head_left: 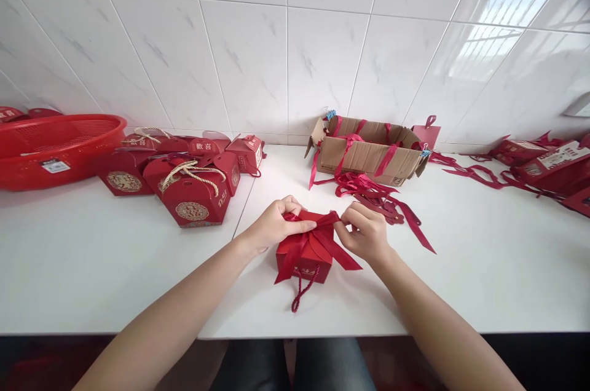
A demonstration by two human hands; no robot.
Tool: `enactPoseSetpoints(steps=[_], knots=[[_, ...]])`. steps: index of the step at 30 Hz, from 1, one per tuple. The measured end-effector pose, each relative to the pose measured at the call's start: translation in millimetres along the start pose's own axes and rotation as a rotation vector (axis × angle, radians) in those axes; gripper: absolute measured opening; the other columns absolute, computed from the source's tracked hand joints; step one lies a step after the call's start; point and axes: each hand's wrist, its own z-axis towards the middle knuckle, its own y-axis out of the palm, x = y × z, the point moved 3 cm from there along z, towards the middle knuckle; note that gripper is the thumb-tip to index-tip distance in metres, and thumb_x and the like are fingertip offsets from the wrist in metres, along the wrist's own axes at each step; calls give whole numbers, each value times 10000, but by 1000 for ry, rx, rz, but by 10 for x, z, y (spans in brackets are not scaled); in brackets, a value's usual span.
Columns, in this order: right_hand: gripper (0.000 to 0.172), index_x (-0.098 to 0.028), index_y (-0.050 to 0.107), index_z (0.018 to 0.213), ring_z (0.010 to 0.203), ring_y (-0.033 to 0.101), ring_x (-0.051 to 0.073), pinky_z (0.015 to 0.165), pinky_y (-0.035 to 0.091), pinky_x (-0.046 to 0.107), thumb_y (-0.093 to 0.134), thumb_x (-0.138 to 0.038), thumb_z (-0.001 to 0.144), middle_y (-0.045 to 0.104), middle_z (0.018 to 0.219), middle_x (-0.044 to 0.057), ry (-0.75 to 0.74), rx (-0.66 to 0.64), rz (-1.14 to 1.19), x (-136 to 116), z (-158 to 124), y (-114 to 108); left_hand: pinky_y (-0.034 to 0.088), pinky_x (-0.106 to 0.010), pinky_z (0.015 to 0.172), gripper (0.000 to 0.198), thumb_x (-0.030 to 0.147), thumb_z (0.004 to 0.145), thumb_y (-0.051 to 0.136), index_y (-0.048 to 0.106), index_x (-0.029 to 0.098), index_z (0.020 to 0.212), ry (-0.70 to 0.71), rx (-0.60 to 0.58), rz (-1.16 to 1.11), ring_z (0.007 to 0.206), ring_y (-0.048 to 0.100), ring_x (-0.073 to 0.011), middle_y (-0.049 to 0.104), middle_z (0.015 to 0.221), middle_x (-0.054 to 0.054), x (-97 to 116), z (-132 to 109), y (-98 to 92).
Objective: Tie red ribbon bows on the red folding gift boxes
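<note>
In front of me on the white table stands a small red gift box (pixel 304 268), a twisted red cord loop (pixel 299 299) hanging from its near side. A wide red ribbon (pixel 341 254) is tied across its top in a bow, with two tails falling toward me. My left hand (pixel 280 224) is closed on the bow's left side, thumb stretched over the knot. The fingers of my right hand (pixel 366 231) pinch the bow's right loop. Under my left hand, part of the bow is hidden.
A cardboard box (pixel 364 154) with red ribbons over its edges stands behind, a pile of loose ribbons (pixel 362 185) before it. Red gift boxes (pixel 193 194) with rope handles and a red plastic basket (pixel 69 145) are left. More red packaging (pixel 548 163) lies right. A tiled wall (pixel 249 47) rises behind.
</note>
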Motion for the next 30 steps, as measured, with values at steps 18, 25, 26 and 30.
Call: enactPoseSetpoints(steps=[18, 25, 26, 30], knots=[[216, -199, 375, 563, 461, 362, 86, 426, 287, 216, 509, -100, 702, 416, 510, -40, 343, -109, 220, 97, -7, 81, 380, -369, 859, 534, 580, 782, 538, 400, 168, 472, 58, 43, -116, 975, 542, -259, 614, 917, -72, 43, 35, -97], [223, -198, 364, 542, 455, 346, 81, 415, 289, 210, 506, -93, 678, 402, 501, -40, 275, -24, 182, 105, -10, 68, 382, -348, 855, 549, 573, 829, 487, 336, 181, 477, 84, 14, -122, 934, 533, -232, 590, 798, -43, -15, 79, -93], [227, -197, 359, 540, 456, 337, 80, 413, 281, 210, 505, -88, 675, 395, 501, -41, 261, -17, 173, 107, -8, 60, 387, -349, 846, 546, 579, 824, 490, 342, 181, 481, 85, 15, -117, 920, 533, -229, 591, 812, -44, -15, 78, -94], [228, -196, 362, 553, 470, 344, 79, 421, 285, 207, 514, -84, 683, 396, 516, -42, 259, -52, 209, 136, 5, 39, 379, -347, 856, 539, 575, 824, 496, 357, 177, 490, 85, 1, -136, 938, 530, -230, 602, 865, -49, -15, 73, -97]])
